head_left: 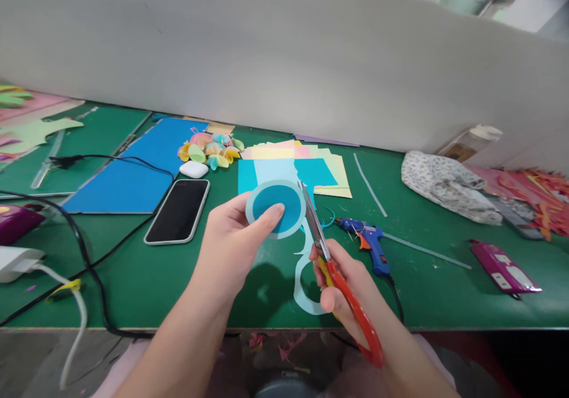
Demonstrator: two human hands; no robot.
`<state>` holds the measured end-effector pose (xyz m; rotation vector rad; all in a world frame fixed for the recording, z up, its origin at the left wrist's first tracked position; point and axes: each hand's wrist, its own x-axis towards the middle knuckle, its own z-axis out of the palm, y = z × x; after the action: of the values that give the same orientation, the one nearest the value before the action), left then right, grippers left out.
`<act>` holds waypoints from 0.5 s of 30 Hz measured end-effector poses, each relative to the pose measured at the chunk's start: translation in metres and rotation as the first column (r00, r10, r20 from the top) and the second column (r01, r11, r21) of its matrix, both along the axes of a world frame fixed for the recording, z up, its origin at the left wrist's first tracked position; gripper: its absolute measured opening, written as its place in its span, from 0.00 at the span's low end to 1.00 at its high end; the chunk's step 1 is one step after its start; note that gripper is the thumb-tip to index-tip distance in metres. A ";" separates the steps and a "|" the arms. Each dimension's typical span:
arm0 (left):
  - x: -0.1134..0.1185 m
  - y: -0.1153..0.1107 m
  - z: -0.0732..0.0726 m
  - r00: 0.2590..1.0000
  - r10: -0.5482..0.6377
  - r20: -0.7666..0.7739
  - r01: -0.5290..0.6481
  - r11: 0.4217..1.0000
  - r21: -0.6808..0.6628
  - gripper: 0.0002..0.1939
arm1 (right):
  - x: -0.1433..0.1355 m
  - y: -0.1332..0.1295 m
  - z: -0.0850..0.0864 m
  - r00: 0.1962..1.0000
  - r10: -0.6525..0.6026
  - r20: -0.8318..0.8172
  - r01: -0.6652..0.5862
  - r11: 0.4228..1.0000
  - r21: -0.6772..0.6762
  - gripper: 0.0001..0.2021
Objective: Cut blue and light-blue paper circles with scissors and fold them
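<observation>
My left hand pinches a paper disc, a darker blue circle lying over a slightly larger pale blue circle, with the thumb pressed on top. My right hand is wrapped round the red and yellow handles of a pair of scissors. The blades point up and away, their tips by the right edge of the disc. Below the blades, a cut pale blue paper ring lies on the table. Behind the disc are sheets of blue paper and a fanned stack of pastel paper.
A blue glue gun with a cord lies to the right, near a purple power strip and a patterned cloth. On the left are a phone, a white earbud case, paper flowers, a blue board and black cables.
</observation>
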<state>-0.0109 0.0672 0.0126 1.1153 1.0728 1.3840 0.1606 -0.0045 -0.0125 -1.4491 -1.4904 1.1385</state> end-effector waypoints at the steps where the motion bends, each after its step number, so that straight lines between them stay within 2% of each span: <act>1: -0.001 0.000 0.000 1.000 0.002 -0.005 -0.002 1.000 -0.003 0.10 | 0.001 0.000 -0.001 1.000 0.008 0.006 -0.008 1.000 0.004 0.39; 8: -0.003 0.000 0.001 1.000 -0.029 0.003 0.029 1.000 0.007 0.09 | 0.006 -0.002 -0.001 0.998 0.046 0.043 -0.047 0.999 0.003 0.36; 15: -0.003 0.001 0.002 0.999 -0.024 -0.021 0.024 1.000 -0.005 0.10 | 0.006 0.000 0.009 0.995 0.029 0.091 -0.027 0.999 -0.018 0.38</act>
<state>-0.0142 0.0678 0.0145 1.1387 1.0742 1.3533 0.1666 -0.0050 -0.0033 -1.5142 -1.5718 1.1167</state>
